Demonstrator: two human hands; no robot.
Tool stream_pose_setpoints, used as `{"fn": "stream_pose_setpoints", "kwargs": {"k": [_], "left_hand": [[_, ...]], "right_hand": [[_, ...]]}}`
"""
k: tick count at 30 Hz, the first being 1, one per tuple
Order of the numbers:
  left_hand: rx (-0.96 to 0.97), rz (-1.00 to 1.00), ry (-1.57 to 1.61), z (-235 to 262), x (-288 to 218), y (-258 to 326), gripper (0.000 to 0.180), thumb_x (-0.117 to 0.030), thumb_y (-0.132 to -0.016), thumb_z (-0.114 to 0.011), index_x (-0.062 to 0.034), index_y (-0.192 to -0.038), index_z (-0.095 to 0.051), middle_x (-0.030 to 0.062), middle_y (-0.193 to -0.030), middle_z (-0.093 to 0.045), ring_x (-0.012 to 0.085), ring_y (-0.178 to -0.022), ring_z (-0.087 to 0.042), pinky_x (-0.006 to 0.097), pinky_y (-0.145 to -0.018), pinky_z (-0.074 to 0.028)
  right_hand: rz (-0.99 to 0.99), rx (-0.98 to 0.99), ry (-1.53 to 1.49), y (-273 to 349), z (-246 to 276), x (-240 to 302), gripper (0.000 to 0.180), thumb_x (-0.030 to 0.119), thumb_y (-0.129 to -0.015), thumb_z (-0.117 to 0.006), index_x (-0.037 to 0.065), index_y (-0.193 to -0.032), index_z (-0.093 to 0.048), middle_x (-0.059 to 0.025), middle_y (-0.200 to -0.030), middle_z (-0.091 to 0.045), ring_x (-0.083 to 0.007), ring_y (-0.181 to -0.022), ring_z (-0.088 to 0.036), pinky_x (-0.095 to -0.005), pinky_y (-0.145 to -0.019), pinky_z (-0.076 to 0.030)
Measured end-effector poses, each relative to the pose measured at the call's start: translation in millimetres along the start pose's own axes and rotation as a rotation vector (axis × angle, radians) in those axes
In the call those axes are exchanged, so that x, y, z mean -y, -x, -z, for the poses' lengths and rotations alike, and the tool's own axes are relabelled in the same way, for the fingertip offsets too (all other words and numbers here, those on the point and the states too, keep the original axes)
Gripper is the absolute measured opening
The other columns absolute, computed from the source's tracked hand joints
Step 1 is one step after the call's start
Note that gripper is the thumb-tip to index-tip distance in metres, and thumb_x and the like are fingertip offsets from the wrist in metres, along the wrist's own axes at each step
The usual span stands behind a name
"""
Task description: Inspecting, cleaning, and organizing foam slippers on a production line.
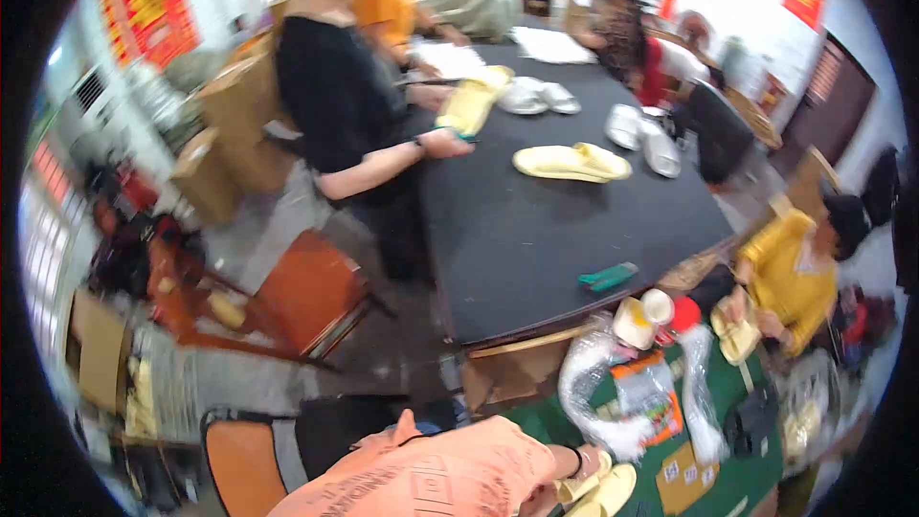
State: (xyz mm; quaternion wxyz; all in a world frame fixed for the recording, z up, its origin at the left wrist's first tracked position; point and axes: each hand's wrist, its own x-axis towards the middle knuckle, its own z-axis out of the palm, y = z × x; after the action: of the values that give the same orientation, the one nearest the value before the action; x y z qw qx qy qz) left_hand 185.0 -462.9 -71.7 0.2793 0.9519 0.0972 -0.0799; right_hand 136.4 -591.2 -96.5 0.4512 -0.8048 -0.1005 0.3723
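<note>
A salmon-coloured sleeve [431, 474] with dark print fills the lower edge. From it my left hand [589, 462], with a dark band at the wrist, reaches to the right and closes on a pale yellow slipper [579, 486]. The picture is smeared, so its fingers are hard to make out. Against it lies another pale yellow slipper [611, 496]. A patch of skin just below the sleeve may belong to my right hand, but its fingers are hidden.
The green table [550, 416] bears plastic-wrapped rolls, cups and a cardboard piece [678, 483]. A black table [517, 249] stands beyond, with slippers and a green tool [609, 277]. A person in black [335, 86] holds a yellow slipper. A person in yellow [790, 268] works at right. Chairs stand left.
</note>
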Motion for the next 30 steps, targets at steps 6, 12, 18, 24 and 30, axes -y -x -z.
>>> {"fn": "stream_pose_setpoints", "kwargs": {"k": [6,12,18,24,30], "left_hand": [[-0.268,-0.003,0.258,17.6,-1.4,12.6,0.020,-0.016,-0.074,-0.046,-0.0018,-0.073,-0.060,0.0154,-0.082,-0.059,0.0304,-0.076,-0.057,0.039,-0.068,-0.045],[-0.426,0.024,0.365,24.5,-6.6,16.0,0.020,-0.016,-0.075,-0.045,-0.0017,-0.075,-0.059,0.0156,-0.082,-0.059,0.0307,-0.076,-0.056,0.039,-0.069,-0.044],[-0.532,0.082,0.441,25.5,-4.8,33.0,0.021,-0.016,-0.076,-0.044,-0.0016,-0.077,-0.059,0.0157,-0.081,-0.059,0.0310,-0.077,-0.056,0.039,-0.070,-0.044],[-0.569,0.100,0.455,25.5,2.0,37.3,0.022,-0.017,-0.076,-0.043,-0.0015,-0.079,-0.059,0.0159,-0.081,-0.059,0.0313,-0.077,-0.056,0.038,-0.071,-0.044],[-0.565,0.104,0.460,30.7,6.4,37.5,0.022,-0.017,-0.077,-0.042,-0.0014,-0.081,-0.058,0.0160,-0.080,-0.059,0.0316,-0.078,-0.056,0.038,-0.072,-0.044]], "right_hand": [[0.199,0.174,0.164,-24.0,-36.6,53.7,0.030,0.031,-0.071,-0.054,0.004,-0.082,-0.061,-0.0149,-0.081,-0.060,-0.0251,-0.075,-0.057,-0.0392,-0.065,-0.043],[0.281,0.259,0.278,-28.6,-42.4,58.3,0.027,0.029,-0.072,-0.053,0.004,-0.080,-0.060,-0.0133,-0.078,-0.059,-0.0235,-0.072,-0.056,-0.0376,-0.062,-0.042],[0.337,0.292,0.322,-28.4,-47.9,57.0,0.025,0.028,-0.074,-0.052,0.004,-0.078,-0.059,-0.0118,-0.076,-0.058,-0.0220,-0.069,-0.056,-0.0360,-0.059,-0.042],[0.394,0.269,0.300,-33.0,-58.4,57.6,0.022,0.026,-0.075,-0.051,0.005,-0.077,-0.057,-0.0102,-0.073,-0.057,-0.0204,-0.067,-0.055,-0.0344,-0.057,-0.042],[0.400,0.163,0.242,-41.1,-53.5,54.1,0.021,0.025,-0.076,-0.051,0.005,-0.075,-0.056,-0.0086,-0.071,-0.056,-0.0189,-0.064,-0.054,-0.0328,-0.054,-0.041]]}}
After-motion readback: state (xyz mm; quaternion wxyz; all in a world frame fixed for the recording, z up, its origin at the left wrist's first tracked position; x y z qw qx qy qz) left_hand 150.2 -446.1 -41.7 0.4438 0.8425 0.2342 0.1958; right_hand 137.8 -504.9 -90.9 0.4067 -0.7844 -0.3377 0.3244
